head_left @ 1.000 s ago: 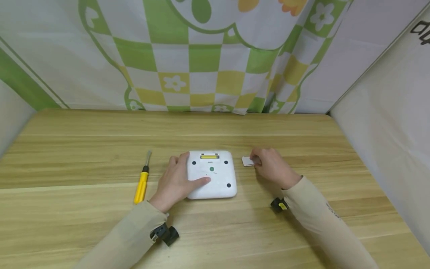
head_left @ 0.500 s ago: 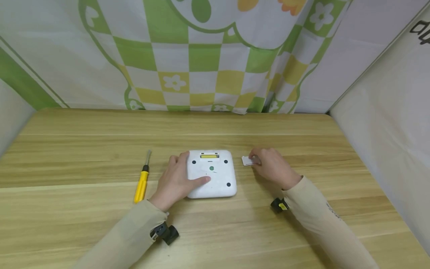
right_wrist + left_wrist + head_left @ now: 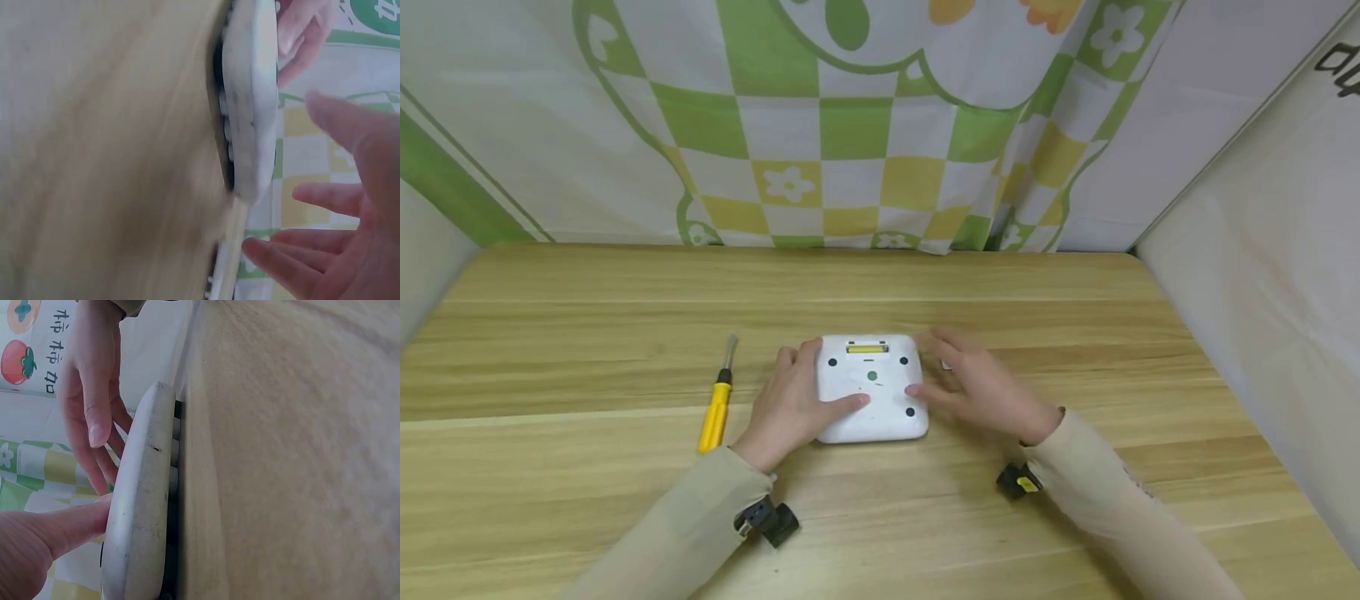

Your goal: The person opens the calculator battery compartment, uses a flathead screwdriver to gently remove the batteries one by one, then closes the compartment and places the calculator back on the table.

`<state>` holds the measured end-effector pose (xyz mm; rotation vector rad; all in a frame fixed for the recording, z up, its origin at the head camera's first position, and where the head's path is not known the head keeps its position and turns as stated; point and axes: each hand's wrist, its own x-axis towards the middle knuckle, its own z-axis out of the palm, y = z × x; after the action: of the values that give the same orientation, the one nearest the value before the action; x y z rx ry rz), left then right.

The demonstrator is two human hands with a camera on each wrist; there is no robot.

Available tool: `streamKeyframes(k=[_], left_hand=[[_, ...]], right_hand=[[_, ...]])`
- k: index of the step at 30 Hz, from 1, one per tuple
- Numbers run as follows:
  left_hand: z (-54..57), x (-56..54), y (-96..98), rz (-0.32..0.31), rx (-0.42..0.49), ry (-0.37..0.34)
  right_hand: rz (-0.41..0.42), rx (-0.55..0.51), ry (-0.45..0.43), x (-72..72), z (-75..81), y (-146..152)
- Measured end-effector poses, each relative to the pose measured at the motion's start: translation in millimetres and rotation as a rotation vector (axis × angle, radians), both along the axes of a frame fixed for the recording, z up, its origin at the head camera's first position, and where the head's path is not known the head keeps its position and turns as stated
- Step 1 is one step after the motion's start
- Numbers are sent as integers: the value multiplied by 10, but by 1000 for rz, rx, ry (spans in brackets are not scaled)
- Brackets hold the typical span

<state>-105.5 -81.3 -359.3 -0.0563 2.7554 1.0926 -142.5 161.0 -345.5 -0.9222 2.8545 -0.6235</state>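
Note:
A white calculator [image 3: 887,425] lies face down on the wooden table, its keys showing beneath the body in both wrist views. At its far edge the battery compartment is uncovered, with a yellow battery [image 3: 867,350] inside. My left hand [image 3: 793,408] grips the calculator's left side, thumb pressed on its back and fingers along the edge. My right hand [image 3: 981,387], blurred, is spread at the calculator's right edge and holds nothing. The small white battery cover [image 3: 947,366] lies on the table, mostly hidden behind the right hand.
A screwdriver [image 3: 717,408] with a yellow handle lies to the left of the left hand, tip pointing away. Beyond the table's far edge hangs a checked green and yellow curtain [image 3: 857,125]. A white wall sheet [image 3: 1285,275] borders the right side.
My right hand has let go of the battery cover, leaving it on the table, and moved left to the calculator with its fingers spreading. The left hand stays in place.

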Motion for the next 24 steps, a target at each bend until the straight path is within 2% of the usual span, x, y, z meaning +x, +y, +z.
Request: streamKeyframes(k=[5,8,15,24], left_hand=[[-8,-4,-2,-1,-3,-5],[-14,-7,-1,-2,-10,-4],[-19,-8,5,-4,-18,6],[-5,-1,3,-5,-19,9]], right_hand=[[24,38,-124,76,-10,-41],[47,27,-161,97,-30,-55],[77,-3,-158,114,-81,-74],[77,-15,-148,123,-93,-103]])
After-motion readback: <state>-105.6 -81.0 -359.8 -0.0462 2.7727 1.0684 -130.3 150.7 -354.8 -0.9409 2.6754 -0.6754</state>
